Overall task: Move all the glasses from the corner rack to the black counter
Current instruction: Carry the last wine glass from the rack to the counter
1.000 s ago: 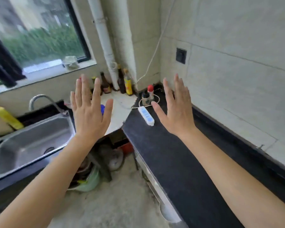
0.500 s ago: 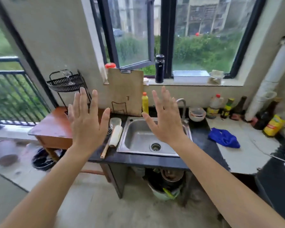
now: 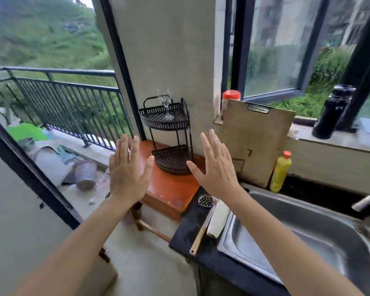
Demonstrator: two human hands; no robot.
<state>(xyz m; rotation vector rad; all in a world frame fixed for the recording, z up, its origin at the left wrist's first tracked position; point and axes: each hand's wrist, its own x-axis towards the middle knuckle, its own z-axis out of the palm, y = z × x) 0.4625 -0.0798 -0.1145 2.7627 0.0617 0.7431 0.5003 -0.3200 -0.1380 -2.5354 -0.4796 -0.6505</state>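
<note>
- I can read no label or writing anywhere.
- My left hand (image 3: 128,169) and right hand (image 3: 217,167) hover flat, fingers spread, empty.
- One glass (image 3: 166,104) stands upright on the rack (image 3: 165,122)'s top tier, past my hands.
- The rack sits on an orange table (image 3: 169,189).
- A cutting board (image 3: 254,144) leans beside the sink (image 3: 297,231), on the black counter (image 3: 186,231).

Steel sink (image 3: 308,238) takes up the 4 o'clock corner, faucet (image 3: 367,201) poking in at 3. A big wooden cutting board (image 3: 254,142) leans on the wall around 2, with a yellow bottle (image 3: 280,171) just beside it and a red-lidded jar (image 3: 231,99) peeking out behind. Black flask (image 3: 333,112) sits on the sill further right. Orange wooden table (image 3: 171,189) is dead center, and a white wastebasket (image 3: 84,174) lies tipped over at 9.
</note>
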